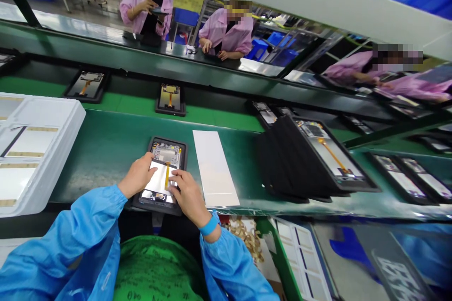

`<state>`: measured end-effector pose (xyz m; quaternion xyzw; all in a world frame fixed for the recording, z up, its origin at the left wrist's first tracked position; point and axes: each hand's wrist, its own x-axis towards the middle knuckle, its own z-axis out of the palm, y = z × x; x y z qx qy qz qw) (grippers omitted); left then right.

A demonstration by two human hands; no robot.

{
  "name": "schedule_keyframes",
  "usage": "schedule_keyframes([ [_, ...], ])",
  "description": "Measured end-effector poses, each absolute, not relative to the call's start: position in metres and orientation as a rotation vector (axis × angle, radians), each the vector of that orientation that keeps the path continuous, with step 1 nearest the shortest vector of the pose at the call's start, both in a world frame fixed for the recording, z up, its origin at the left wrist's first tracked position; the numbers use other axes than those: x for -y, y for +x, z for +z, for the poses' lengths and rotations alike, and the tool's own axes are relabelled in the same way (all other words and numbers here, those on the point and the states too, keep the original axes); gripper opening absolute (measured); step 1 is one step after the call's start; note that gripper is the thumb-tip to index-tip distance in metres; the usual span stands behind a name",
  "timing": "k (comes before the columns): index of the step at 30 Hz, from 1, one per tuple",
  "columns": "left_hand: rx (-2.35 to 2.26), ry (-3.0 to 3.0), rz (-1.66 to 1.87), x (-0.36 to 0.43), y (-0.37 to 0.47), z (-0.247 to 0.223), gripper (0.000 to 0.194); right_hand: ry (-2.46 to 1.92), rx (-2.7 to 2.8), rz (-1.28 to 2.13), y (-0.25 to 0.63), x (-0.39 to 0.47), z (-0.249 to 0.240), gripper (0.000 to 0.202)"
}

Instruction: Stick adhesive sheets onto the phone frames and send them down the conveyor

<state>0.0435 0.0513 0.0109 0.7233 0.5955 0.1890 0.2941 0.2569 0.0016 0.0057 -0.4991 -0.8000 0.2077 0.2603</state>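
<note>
Open tablet (172, 155) in its black frame on green counter (106, 150), right at front edge. Left hand (137, 176) on its left side, fingertips narrow by the circuit board; right hand (190, 197) over its right side, fingers curled and narrow at orange strip (167, 177). Can't tell if either pinches anything.

White sheet (216, 167) flat just right of tablet, narrow bare gap between, near end at counter's front edge. Leaning black frames (289, 159) farther right, 1 open tablet (328, 150) on top; bare counter between sheet and frames. White tray (65, 136) at left, bare counter between it and tablet. Beyond, green belt (130, 103) carries 2 framed tablets, (88, 85) well apart. Green bin (282, 258) below front edge, right of right arm.
</note>
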Motion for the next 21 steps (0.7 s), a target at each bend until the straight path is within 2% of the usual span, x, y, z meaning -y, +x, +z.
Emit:
schedule_keyframes([
  [4,-1.622,1.988,0.410,-0.0511,0.0426,0.0134,0.027,-1.343,2.169,0.568,0.2577,-0.0012,0.0053,0.021],
  [13,-1.561,2.019,0.486,-0.0513,0.0421,0.0101,0.024,-1.341,2.157,0.596,0.2609,-0.0014,0.0058,0.022],
  [21,-1.570,2.158,0.403,-0.0490,0.0461,0.0180,0.014,-1.351,2.171,0.584,0.2612,-0.0007,0.0009,0.023],
])
